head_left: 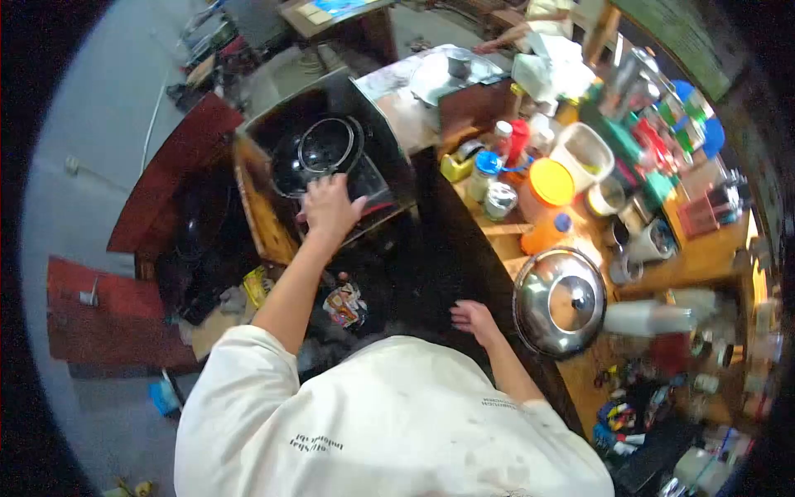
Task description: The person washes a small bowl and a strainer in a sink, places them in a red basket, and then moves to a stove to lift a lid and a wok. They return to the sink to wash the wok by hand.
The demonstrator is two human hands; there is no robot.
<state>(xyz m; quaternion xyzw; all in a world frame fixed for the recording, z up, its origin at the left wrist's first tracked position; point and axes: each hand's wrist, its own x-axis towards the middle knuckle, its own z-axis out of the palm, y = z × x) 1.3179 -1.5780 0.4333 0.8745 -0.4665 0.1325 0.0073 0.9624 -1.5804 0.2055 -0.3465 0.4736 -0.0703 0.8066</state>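
My left hand (330, 205) reaches forward, fingers spread, with its fingertips at the near edge of a glossy black round pan (290, 161) that has a pale ring in its middle. The pan sits on a dark cooktop (377, 184) inside a dark, raised surround (389, 124). Lower and nearer my body, my right hand (474, 321) hovers with loosely stretched fingers and nothing in them. To its right lies a shiny domed metal lid (537, 286) at the edge of the wooden counter.
The wooden counter (687, 269) on the right is crowded: an orange-lidded tub (551, 182), a blue-lidded jar (483, 178), an orange bottle (545, 236) and a white container (583, 153). A red-brown panel (157, 186) stands left. Another person's arm (505, 37) shows at the back.
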